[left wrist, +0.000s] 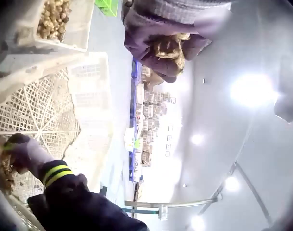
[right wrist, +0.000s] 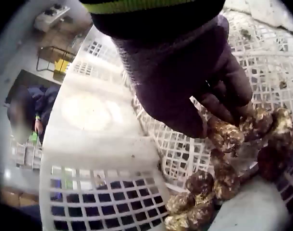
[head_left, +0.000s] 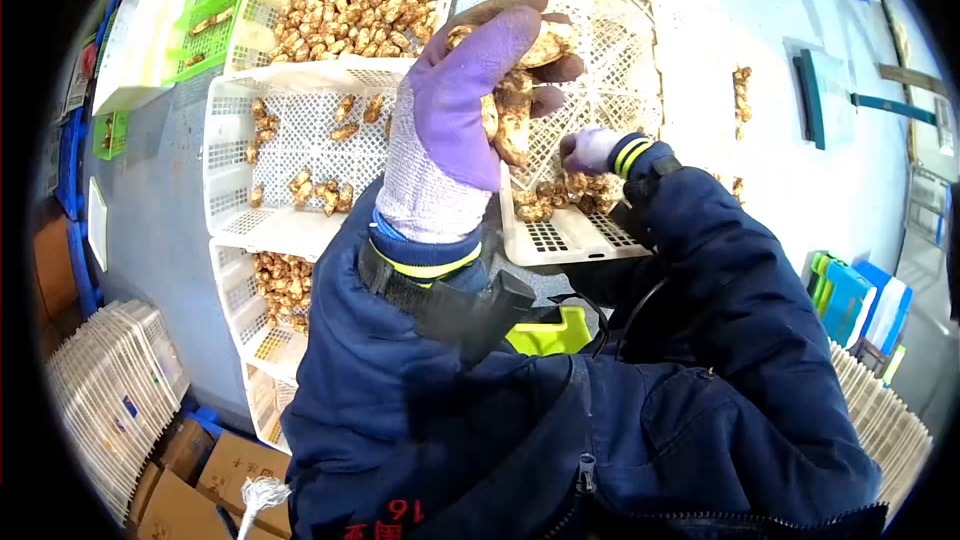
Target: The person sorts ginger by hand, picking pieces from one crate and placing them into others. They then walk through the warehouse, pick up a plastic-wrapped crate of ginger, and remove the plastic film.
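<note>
Raised over the white mesh crate (head_left: 545, 245), my left hand (head_left: 450, 105), in a purple-and-grey glove, grips several stubby brown-and-cream mushrooms (head_left: 514, 120). Their ends show between the fingers, and the left wrist view has part of the clutch, a mushroom (left wrist: 168, 49) against the palm. Down at the crate's near end is my gloved right hand (head_left: 594, 148). In the right wrist view its thumb and fingers curl down around a mushroom (right wrist: 225, 136). More knobbly mushrooms (right wrist: 199, 211) lie beside it in the crate corner.
Left of the mesh crate, one white crate (head_left: 225, 155) holds scattered mushrooms; another behind it (head_left: 250, 35) is heaped full. Green baskets (head_left: 190, 50) stand at the far left. Stacked white trays (head_left: 115, 380) are at lower left. Another person (right wrist: 33, 108) is in the background.
</note>
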Available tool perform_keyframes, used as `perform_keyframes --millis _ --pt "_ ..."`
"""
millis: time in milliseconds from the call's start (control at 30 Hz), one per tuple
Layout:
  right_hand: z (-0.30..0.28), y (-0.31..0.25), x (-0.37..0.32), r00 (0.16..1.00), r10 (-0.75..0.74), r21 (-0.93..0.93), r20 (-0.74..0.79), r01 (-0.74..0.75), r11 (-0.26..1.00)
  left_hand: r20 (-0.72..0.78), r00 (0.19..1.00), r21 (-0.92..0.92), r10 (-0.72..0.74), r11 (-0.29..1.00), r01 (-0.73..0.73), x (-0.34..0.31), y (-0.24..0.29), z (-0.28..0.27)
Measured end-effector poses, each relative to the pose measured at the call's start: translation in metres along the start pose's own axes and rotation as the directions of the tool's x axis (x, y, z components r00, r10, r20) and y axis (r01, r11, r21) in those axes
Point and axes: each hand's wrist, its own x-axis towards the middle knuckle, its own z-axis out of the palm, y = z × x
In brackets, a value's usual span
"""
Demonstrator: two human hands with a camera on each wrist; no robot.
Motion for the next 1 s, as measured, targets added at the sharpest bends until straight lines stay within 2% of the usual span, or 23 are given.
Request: perform_keyframes --millis 33,67,133,167,200,267,300,333,367,433,467,533,600,667,733,767,800,867,900,933,1000 --pt "-0.001 0.012 -0.003 0.997 -0.013 0.134 -0.070 0.022 0.991 -0.005 1.000 0.016 -0.017 1.000 0.017 0.001 0.000 0.000" --pt "-0.004 0.026 -0.007 0.997 0.033 0.281 -0.068 -0.012 0.960 -0.016 1.000 -0.006 -0.024 1.000 0.024 0.002 -0.003 0.000" --pt "-0.017 0.036 -0.022 0.987 -0.018 0.206 -0.157 0.051 0.977 -0.036 0.998 0.056 0.050 0.997 -0.048 0.006 -0.014 -0.002" --pt "-0.020 0.042 -0.025 0.983 0.007 0.184 -0.181 0.027 0.982 -0.020 0.999 -0.022 0.036 0.999 -0.037 0.006 -0.016 -0.002" --pt "-0.021 0.049 -0.030 0.953 -0.136 -0.037 -0.272 0.131 0.991 -0.037 0.999 -0.061 0.004 0.998 -0.006 0.008 -0.015 0.000" --pt "-0.011 0.067 -0.015 0.924 -0.137 -0.193 -0.358 0.071 0.979 -0.083 0.996 -0.063 -0.024 0.998 0.019 0.008 -0.013 0.007" --pt "-0.007 0.063 -0.013 0.927 -0.014 -0.156 -0.375 -0.048 0.987 -0.038 0.999 -0.048 -0.009 0.999 0.007 0.009 -0.011 0.001" --pt "-0.005 0.057 -0.016 0.930 -0.051 -0.136 -0.365 0.001 0.991 0.045 0.985 0.080 0.169 0.982 -0.172 0.002 -0.008 -0.003" --pt "-0.007 0.052 -0.017 0.944 -0.052 -0.166 -0.325 -0.003 0.986 0.063 0.942 0.296 0.331 0.895 -0.334 -0.001 0.000 -0.010" --pt "-0.004 0.044 -0.007 0.955 -0.013 -0.206 -0.296 -0.051 0.977 0.070 0.867 0.443 0.493 0.764 -0.470 -0.016 0.036 -0.021" --pt "-0.005 0.041 -0.008 0.948 -0.009 -0.193 -0.319 -0.055 0.980 0.023 0.853 0.393 0.522 0.779 -0.488 -0.028 0.061 -0.029" --pt "-0.008 0.046 0.011 0.947 -0.040 -0.226 -0.317 -0.035 0.973 -0.163 0.924 0.230 0.344 0.925 -0.304 -0.058 0.111 -0.079" --pt "-0.015 0.044 -0.003 0.938 -0.046 -0.186 -0.343 -0.020 0.982 -0.279 0.911 0.506 0.303 0.853 -0.129 -0.106 0.140 -0.136" --pt "-0.018 0.062 -0.002 0.927 -0.107 -0.059 -0.361 0.092 0.994 -0.485 0.817 0.710 0.312 0.686 0.160 -0.159 0.147 -0.168" --pt "-0.032 0.038 -0.042 0.907 -0.063 0.025 -0.417 0.081 0.996 -0.433 0.839 0.872 0.330 0.388 0.298 -0.219 0.149 -0.227" --pt "-0.035 0.034 -0.053 0.903 -0.098 0.197 -0.417 0.195 0.961 -0.649 0.673 0.761 0.354 0.314 0.569 -0.227 0.149 -0.207" --pt "-0.040 0.022 -0.071 0.897 -0.127 0.360 -0.424 0.296 0.885 -0.564 0.700 0.825 0.438 0.255 0.504 -0.240 0.153 -0.212" --pt "-0.043 -0.008 -0.113 0.861 -0.118 0.521 -0.495 0.403 0.752 -0.362 0.736 0.925 0.572 0.120 0.361 -0.258 0.158 -0.228" --pt "-0.035 -0.012 -0.121 0.763 -0.169 0.507 -0.624 0.560 0.656 -0.249 0.775 0.962 0.580 0.056 0.267 -0.251 0.158 -0.206" --pt "-0.037 -0.029 -0.149 0.746 -0.199 0.500 -0.636 0.594 0.631 -0.288 0.790 0.955 0.542 0.216 0.201 -0.237 0.155 -0.178" --pt "-0.030 -0.050 -0.187 0.630 -0.307 0.452 -0.713 0.748 0.485 -0.329 0.834 0.856 0.442 0.512 0.066 -0.200 0.144 -0.115"
